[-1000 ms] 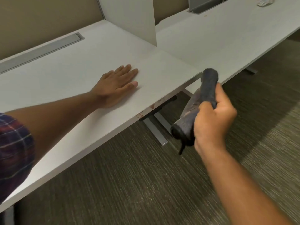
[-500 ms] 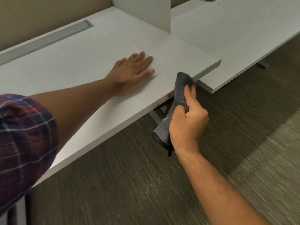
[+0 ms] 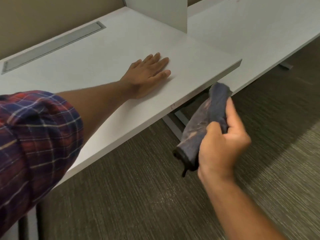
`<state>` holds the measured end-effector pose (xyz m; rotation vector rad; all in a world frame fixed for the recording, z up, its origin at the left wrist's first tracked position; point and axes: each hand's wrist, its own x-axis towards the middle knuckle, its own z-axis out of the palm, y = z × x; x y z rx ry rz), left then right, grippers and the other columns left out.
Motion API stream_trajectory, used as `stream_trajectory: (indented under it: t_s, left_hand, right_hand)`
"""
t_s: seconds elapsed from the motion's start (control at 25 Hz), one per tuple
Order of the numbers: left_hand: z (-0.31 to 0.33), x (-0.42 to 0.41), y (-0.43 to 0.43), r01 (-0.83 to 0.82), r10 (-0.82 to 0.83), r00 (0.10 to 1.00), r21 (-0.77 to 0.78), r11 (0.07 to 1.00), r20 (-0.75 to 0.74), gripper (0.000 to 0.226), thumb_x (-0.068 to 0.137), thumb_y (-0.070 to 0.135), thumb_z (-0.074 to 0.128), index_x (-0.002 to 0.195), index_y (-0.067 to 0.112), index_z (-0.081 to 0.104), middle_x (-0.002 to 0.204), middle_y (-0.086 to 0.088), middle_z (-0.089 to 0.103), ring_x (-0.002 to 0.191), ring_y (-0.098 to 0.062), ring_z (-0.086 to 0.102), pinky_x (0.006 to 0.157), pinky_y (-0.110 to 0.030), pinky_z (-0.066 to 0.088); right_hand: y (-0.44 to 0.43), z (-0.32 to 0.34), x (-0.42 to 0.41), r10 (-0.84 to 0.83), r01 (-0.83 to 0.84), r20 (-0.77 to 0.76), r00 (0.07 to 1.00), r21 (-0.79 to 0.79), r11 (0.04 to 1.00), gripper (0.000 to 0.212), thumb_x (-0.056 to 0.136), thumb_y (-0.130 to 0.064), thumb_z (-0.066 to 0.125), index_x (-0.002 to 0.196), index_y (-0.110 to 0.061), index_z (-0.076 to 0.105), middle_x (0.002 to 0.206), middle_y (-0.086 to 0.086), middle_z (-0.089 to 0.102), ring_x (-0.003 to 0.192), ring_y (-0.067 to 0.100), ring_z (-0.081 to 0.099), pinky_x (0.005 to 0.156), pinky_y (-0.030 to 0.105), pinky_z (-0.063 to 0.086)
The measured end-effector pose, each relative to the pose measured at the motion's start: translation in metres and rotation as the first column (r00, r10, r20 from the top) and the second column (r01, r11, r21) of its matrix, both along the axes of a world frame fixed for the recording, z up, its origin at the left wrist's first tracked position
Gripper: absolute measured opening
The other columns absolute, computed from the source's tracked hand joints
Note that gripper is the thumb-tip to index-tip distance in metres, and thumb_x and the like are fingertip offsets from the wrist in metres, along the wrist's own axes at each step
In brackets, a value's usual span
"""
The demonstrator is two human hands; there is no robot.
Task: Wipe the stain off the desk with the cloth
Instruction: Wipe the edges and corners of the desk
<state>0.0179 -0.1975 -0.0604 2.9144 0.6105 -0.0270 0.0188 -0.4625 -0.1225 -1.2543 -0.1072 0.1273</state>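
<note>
Your right hand (image 3: 223, 146), clenched around the rolled dark blue-grey cloth (image 3: 204, 122), has slid rightward off the small reddish stain (image 3: 173, 105) on the white desk's front edge (image 3: 138, 123). The stain remains. Your left hand (image 3: 147, 75) lies flat, grasping nothing.

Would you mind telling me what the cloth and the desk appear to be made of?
The cloth looks like soft, fuzzy woven fabric, perhaps terry or microfibre: it folds limply and its top edge is nappy. The desk seems a matte light-grey laminate board, judging by its flat sheen and square, banded front edge.
</note>
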Motion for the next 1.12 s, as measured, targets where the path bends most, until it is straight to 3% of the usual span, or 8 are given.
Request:
stream_trajectory:
  t_s: [0.2, 0.36, 0.48, 0.64, 0.76, 0.92, 1.04, 1.12]
  left_hand:
    - [0.001, 0.002, 0.000, 0.003, -0.003, 1.000, 0.011, 1.000, 0.001, 0.080, 0.098, 0.073, 0.011, 0.169, 0.037, 0.012, 0.179, 0.001, 0.002, 0.165, -0.017, -0.001, 0.132, -0.044, 0.000]
    - [0.001, 0.003, -0.001, 0.019, -0.019, 1.000, 0.033, 0.999, 0.002, 0.077, 0.101, 0.070, 0.013, 0.169, 0.034, 0.013, 0.179, -0.003, 0.004, 0.165, -0.020, 0.001, 0.131, -0.047, 0.002]
    - [0.001, 0.004, 0.000, 0.035, -0.035, 0.999, 0.032, 0.999, 0.010, 0.075, 0.104, 0.069, 0.015, 0.169, 0.031, 0.015, 0.179, -0.004, 0.004, 0.165, -0.022, -0.001, 0.130, -0.048, 0.002]
    - [0.004, 0.002, -0.002, 0.058, -0.058, 0.998, 0.033, 0.998, -0.002, 0.072, 0.108, 0.065, 0.015, 0.170, 0.028, 0.014, 0.179, -0.005, 0.001, 0.165, -0.023, -0.005, 0.130, -0.050, 0.001]
    - [0.006, -0.004, -0.004, 0.070, -0.069, 0.996, -0.002, 0.998, 0.055, 0.068, 0.108, 0.062, 0.017, 0.166, 0.028, 0.028, 0.179, -0.006, 0.006, 0.165, -0.023, -0.002, 0.129, -0.051, 0.006]
    - [0.005, -0.014, -0.007, 0.052, -0.027, 0.968, -0.093, 0.994, 0.249, 0.061, 0.109, 0.057, 0.029, 0.156, 0.023, 0.049, 0.173, -0.006, 0.031, 0.162, -0.022, 0.018, 0.128, -0.046, 0.017]
    - [0.010, -0.025, -0.012, 0.102, -0.043, 0.873, -0.097, 0.990, 0.486, 0.049, 0.108, 0.048, 0.043, 0.139, 0.018, 0.065, 0.146, -0.002, 0.059, 0.138, -0.019, 0.050, 0.118, -0.044, 0.038]
    - [0.013, -0.032, -0.010, 0.135, -0.070, 0.880, -0.105, 0.985, 0.470, 0.049, 0.106, 0.051, 0.045, 0.133, 0.018, 0.068, 0.136, -0.002, 0.064, 0.127, -0.018, 0.058, 0.111, -0.044, 0.044]
  right_hand:
    - [0.038, 0.008, 0.024, 0.038, -0.038, 0.001, 0.999, -0.098, 0.994, 0.063, 0.089, 0.010, 0.050, 0.145, -0.016, 0.059, 0.153, -0.003, 0.058, 0.138, 0.004, 0.054, 0.113, 0.032, 0.050]
    - [0.046, 0.006, -0.001, 0.060, -0.056, 0.020, 0.998, -0.155, 0.986, 0.059, 0.092, 0.011, 0.049, 0.140, -0.019, 0.065, 0.156, -0.005, 0.053, 0.126, -0.014, 0.051, 0.115, 0.027, 0.045]
    - [0.047, 0.005, -0.038, 0.116, -0.097, 0.061, 0.991, -0.248, 0.964, 0.057, 0.091, 0.012, 0.050, 0.138, -0.016, 0.065, 0.155, -0.005, 0.054, 0.132, -0.009, 0.050, 0.115, 0.022, 0.043]
    - [0.038, 0.013, -0.092, 0.264, -0.234, 0.059, 0.963, -0.303, 0.924, 0.054, 0.091, 0.011, 0.052, 0.133, -0.019, 0.069, 0.147, -0.012, 0.058, 0.119, -0.029, 0.046, 0.106, 0.004, 0.037]
    - [0.021, 0.012, -0.109, 0.312, -0.306, -0.005, 0.950, -0.199, 0.931, 0.059, 0.087, 0.014, 0.052, 0.125, -0.024, 0.075, 0.134, -0.011, 0.071, 0.120, -0.012, 0.062, 0.105, 0.015, 0.048]
    - [0.007, 0.015, -0.064, -0.036, 0.021, -0.090, 0.995, -0.164, 0.986, 0.061, 0.089, 0.010, 0.051, 0.134, -0.028, 0.068, 0.133, -0.009, 0.071, 0.118, 0.002, 0.069, 0.098, 0.028, 0.059]
    - [0.018, 0.025, -0.023, 0.007, -0.029, -0.083, 0.997, -0.277, 0.960, 0.064, 0.092, 0.009, 0.045, 0.146, -0.022, 0.059, 0.145, -0.006, 0.064, 0.134, 0.011, 0.059, 0.111, 0.034, 0.052]
    - [0.030, 0.031, -0.019, 0.105, -0.122, -0.071, 0.992, -0.316, 0.941, 0.064, 0.093, 0.008, 0.044, 0.146, -0.024, 0.060, 0.145, -0.006, 0.065, 0.134, 0.015, 0.059, 0.112, 0.039, 0.051]
